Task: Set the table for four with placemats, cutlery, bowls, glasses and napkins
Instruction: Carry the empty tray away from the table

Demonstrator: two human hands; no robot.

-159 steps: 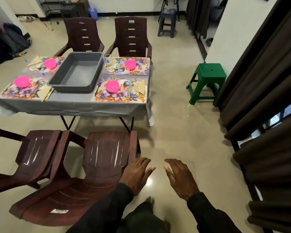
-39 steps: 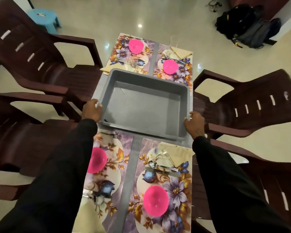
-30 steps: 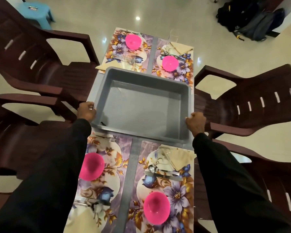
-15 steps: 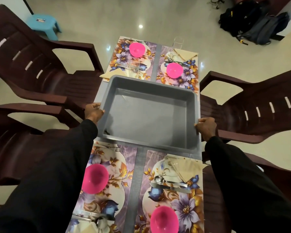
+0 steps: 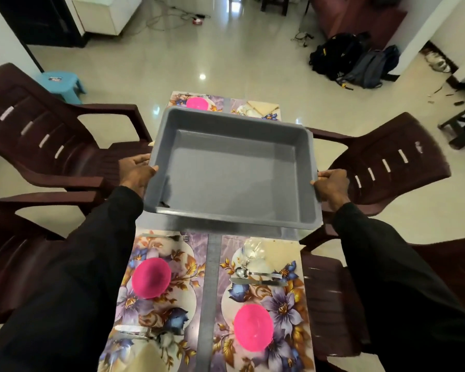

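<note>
1. Chairs (image 5: 51,146), left edge: brown plastic, drawn up beside the counter, one per place.
2. Left hand (image 5: 136,170), left of centre: grips the tub's left rim, fingers curled against the outer wall.
3. Left mat (image 5: 188,267), lower centre-left: floral. A fork (image 5: 172,238) lies along its top edge and a pink bowl (image 5: 151,277) sits mid-mat. A napkin (image 5: 145,358) lies at the frame's bottom edge.
4. Tub (image 5: 231,178), centre: grey and empty, held between both hands.
   - It covers most of the two far places, so it appears raised off the counter.
   - Likely reason: its load is laid out, and it is being cleared from the middle.
   - Grips on opposite rims keep so wide a thing level above the glassware.
5. Far places, above the tub's far rim: only a bowl (image 5: 197,103) and a napkin (image 5: 262,106) show; the rest is hidden.
6. Counter (image 5: 211,277): a grey strip between the near mats.
7. Right mat (image 5: 285,299), lower centre-right:
   - a glass (image 5: 250,251) and a napkin (image 5: 279,248) at the top;
   - a spoon (image 5: 253,273) and a knife (image 5: 255,281) side by side below them;
   - a bowl (image 5: 253,327) nearest the viewer.
8. Right hand (image 5: 330,183), right of centre: closed round the tub's right rim.
9. Chairs (image 5: 381,167), right edge: matching the left pair.
10. Bags (image 5: 355,60), upper right: on the floor, well apart from the counter.

Status, judged: the laying appears complete and only the tub remains to be removed.
</note>
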